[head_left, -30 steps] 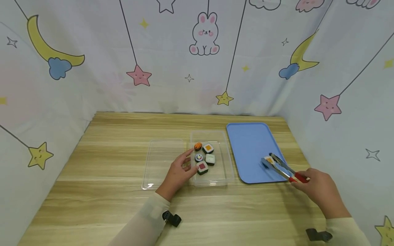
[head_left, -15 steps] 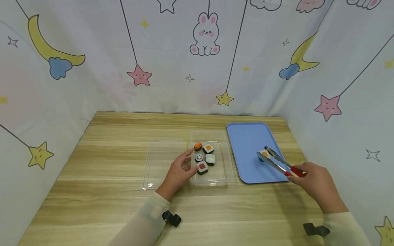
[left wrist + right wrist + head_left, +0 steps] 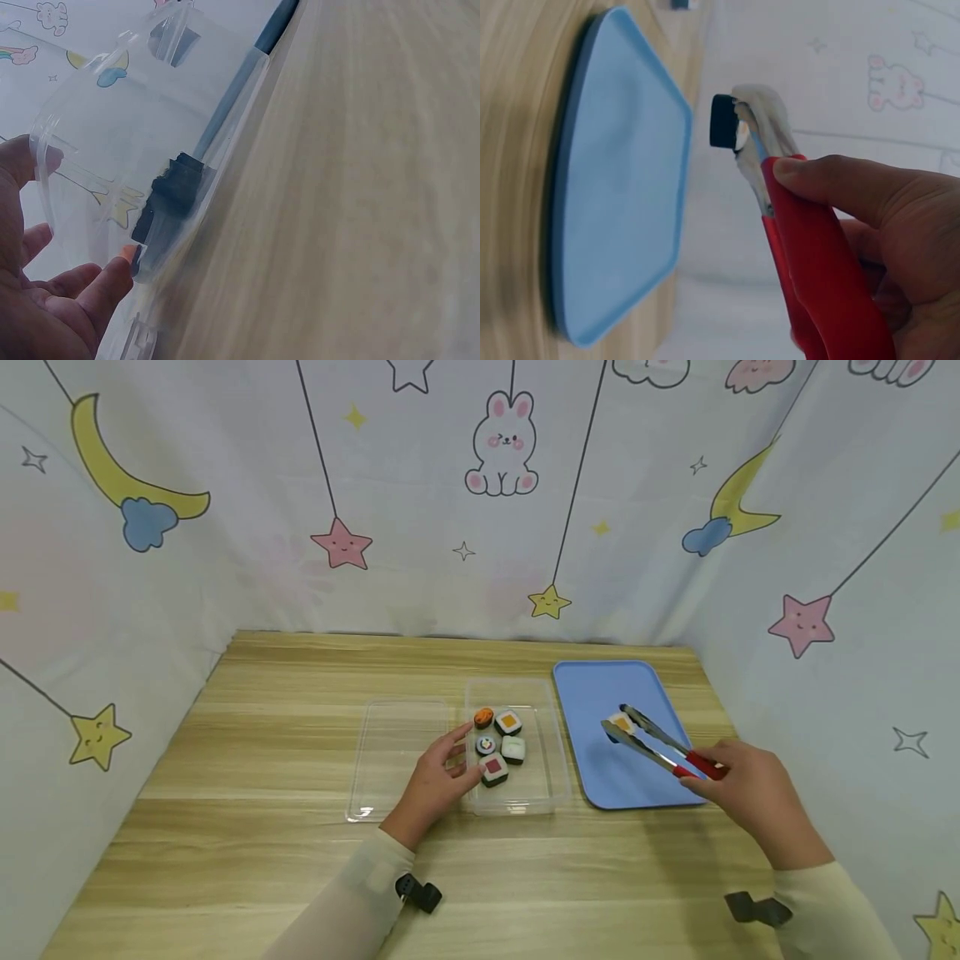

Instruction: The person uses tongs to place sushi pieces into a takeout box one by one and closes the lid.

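Right hand (image 3: 750, 793) has its grip wrapped round red-handled tongs (image 3: 814, 251), and they're pinching a sushi piece (image 3: 621, 722) above the blue tray (image 3: 603, 689). Left hand (image 3: 433, 783) has a loose grip, fingers spread against the side of the clear box (image 3: 532, 783) with five more sushi pieces (image 3: 513, 750) in it. Clear lid (image 3: 397, 756) lies beside it on the tabletop (image 3: 292, 735).

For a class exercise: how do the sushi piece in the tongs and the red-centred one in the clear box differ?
The held piece is in the tongs above the blue tray; the red-centred piece lies in the clear box. The held piece's centre is orange, the red-centred piece's dark red. Both show white round the centre, and dark sides.
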`<action>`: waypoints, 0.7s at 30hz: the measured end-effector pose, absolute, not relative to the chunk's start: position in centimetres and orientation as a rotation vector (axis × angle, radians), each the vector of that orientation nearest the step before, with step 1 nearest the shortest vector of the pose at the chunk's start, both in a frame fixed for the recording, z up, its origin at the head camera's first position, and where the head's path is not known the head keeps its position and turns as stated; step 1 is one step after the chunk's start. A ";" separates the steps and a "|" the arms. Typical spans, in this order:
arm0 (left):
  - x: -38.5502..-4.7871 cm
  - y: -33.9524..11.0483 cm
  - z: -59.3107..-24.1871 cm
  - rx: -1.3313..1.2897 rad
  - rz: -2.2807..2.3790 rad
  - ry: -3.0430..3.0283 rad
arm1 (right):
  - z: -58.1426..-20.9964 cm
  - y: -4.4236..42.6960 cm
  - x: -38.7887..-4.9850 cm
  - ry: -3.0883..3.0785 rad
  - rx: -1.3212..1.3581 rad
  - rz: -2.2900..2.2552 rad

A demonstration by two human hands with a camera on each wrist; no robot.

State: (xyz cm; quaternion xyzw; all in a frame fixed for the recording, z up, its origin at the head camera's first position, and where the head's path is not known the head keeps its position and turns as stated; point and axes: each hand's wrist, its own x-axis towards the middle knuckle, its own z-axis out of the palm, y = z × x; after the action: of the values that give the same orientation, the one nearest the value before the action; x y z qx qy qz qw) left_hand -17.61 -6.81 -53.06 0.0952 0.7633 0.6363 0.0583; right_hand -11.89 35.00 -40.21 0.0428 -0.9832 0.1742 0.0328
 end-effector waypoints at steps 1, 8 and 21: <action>-17.6 -6.8 -53.0 0.282 1.926 2.312 | -40.1 34.8 -12.0 -3.021 0.139 0.537; -17.6 -6.8 -53.2 0.287 1.936 2.312 | -39.6 33.0 -12.5 -3.007 0.206 0.536; -17.7 -6.8 -53.3 0.313 1.930 2.329 | -39.5 29.4 -13.3 -2.960 0.435 0.534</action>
State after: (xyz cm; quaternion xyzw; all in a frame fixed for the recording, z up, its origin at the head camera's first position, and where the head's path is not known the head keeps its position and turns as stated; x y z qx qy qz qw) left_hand -17.72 -6.78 -53.35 0.1028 0.7650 0.6338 0.0504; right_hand -13.30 29.39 -39.46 0.1430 -0.9727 0.1756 0.0513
